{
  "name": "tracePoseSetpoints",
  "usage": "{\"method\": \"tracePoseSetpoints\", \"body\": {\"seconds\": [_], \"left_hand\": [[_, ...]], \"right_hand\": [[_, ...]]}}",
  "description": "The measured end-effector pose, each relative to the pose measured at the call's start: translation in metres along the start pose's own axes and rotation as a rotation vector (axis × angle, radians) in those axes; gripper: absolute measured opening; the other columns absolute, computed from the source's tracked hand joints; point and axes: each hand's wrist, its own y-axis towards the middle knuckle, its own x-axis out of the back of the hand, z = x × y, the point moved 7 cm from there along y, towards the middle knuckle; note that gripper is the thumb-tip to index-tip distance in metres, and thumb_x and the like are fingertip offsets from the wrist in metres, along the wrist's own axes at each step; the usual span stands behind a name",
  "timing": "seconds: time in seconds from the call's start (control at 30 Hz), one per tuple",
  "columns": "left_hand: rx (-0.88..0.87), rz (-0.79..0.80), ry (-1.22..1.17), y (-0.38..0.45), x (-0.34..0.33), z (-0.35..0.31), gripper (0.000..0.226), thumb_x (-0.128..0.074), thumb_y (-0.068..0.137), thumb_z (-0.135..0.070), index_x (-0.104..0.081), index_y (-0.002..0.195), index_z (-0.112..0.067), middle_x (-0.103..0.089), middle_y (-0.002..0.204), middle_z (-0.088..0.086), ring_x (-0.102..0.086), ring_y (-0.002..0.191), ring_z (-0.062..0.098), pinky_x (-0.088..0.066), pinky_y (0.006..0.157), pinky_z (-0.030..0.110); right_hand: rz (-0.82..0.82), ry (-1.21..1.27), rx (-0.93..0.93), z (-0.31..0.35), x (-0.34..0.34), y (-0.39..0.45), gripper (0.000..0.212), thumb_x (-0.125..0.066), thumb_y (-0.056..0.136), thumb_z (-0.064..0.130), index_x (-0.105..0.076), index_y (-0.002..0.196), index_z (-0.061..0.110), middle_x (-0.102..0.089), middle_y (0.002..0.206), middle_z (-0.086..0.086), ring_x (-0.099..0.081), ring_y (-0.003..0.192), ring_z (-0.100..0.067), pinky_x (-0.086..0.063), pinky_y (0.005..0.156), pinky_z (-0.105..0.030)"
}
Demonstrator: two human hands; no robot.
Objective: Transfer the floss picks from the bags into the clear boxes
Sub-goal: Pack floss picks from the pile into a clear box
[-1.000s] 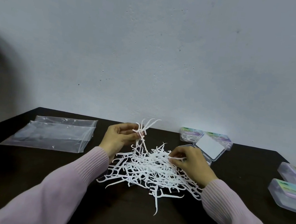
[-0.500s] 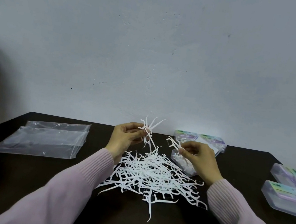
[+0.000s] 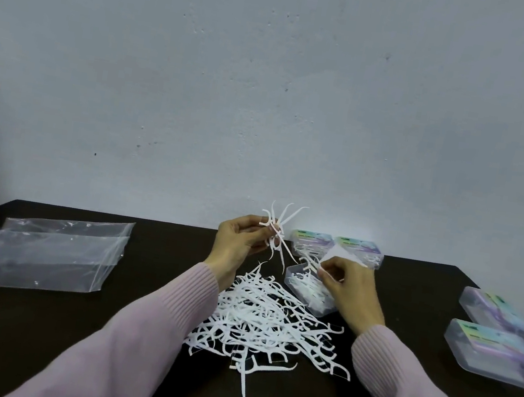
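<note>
A loose heap of white floss picks (image 3: pixel 264 324) lies on the dark table (image 3: pixel 28 343) in front of me. My left hand (image 3: pixel 240 246) is raised above the heap and pinches a small bunch of floss picks (image 3: pixel 277 231) that fan upward. My right hand (image 3: pixel 347 287) pinches a floss pick (image 3: pixel 310 264) over an open clear box (image 3: pixel 309 290) that holds several picks. Its white lid (image 3: pixel 342 254) stands open behind my fingers.
Two empty clear plastic bags (image 3: pixel 38 253) lie flat at the left. Two closed boxes with coloured labels (image 3: pixel 338 247) sit at the back by the wall. Two more closed boxes (image 3: pixel 496 349) stand near the right edge.
My right hand lifted a pick out of the heap and carried it to the open box. My left hand stayed raised with its bunch. The view shifted slightly.
</note>
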Motion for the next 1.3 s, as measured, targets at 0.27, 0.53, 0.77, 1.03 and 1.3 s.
{"method": "tracePoseSetpoints", "body": {"seconds": [0.27, 0.53, 0.77, 1.03, 1.3], "left_hand": [[0.041, 0.032, -0.01, 0.007, -0.021, 0.013, 0.015, -0.065, 0.082, -0.002, -0.065, 0.097, -0.007, -0.072, 0.084, 0.003, -0.066, 0.075, 0.011, -0.055, 0.071, 0.019], [0.037, 0.038, 0.043, 0.007, -0.041, 0.03, 0.012, -0.069, 0.079, -0.003, -0.068, 0.088, -0.011, -0.072, 0.089, 0.009, -0.067, 0.083, 0.017, -0.053, 0.076, 0.023], [0.015, 0.026, 0.081, 0.007, -0.048, 0.034, 0.017, -0.075, 0.075, -0.006, -0.068, 0.09, -0.008, -0.073, 0.088, 0.009, -0.069, 0.08, 0.017, -0.053, 0.069, 0.021], [0.05, 0.102, 0.155, -0.001, -0.055, 0.041, 0.018, -0.074, 0.076, -0.004, -0.066, 0.093, -0.006, -0.071, 0.08, 0.006, -0.066, 0.063, 0.007, -0.047, 0.055, 0.012], [-0.013, 0.096, 0.269, 0.005, -0.048, 0.039, 0.019, -0.076, 0.073, -0.006, -0.067, 0.09, -0.01, -0.071, 0.081, 0.009, -0.069, 0.074, 0.016, -0.054, 0.067, 0.021]], "right_hand": [[0.341, -0.019, 0.109, -0.008, -0.01, -0.001, 0.015, -0.068, 0.083, 0.017, -0.072, 0.098, 0.016, -0.066, 0.094, 0.006, -0.059, 0.087, -0.002, -0.039, 0.074, 0.001], [0.143, 0.354, 0.046, -0.005, 0.014, 0.001, 0.012, -0.071, 0.08, 0.024, -0.07, 0.09, 0.017, -0.071, 0.086, 0.005, -0.065, 0.078, -0.001, -0.049, 0.073, -0.011], [0.079, 0.383, 0.045, 0.006, 0.015, 0.0, 0.004, -0.069, 0.081, 0.015, -0.068, 0.084, 0.012, -0.071, 0.07, -0.004, -0.068, 0.06, -0.011, -0.055, 0.064, -0.017], [-0.14, 0.21, 0.093, -0.002, 0.033, 0.0, 0.008, -0.063, 0.085, 0.025, -0.068, 0.086, 0.018, -0.068, 0.067, 0.004, -0.063, 0.055, -0.002, -0.052, 0.06, -0.014], [-0.397, 0.125, -0.041, -0.019, 0.055, 0.0, 0.017, -0.062, 0.088, 0.027, -0.071, 0.093, 0.013, -0.063, 0.079, 0.002, -0.055, 0.065, -0.004, -0.042, 0.06, -0.016]]}}
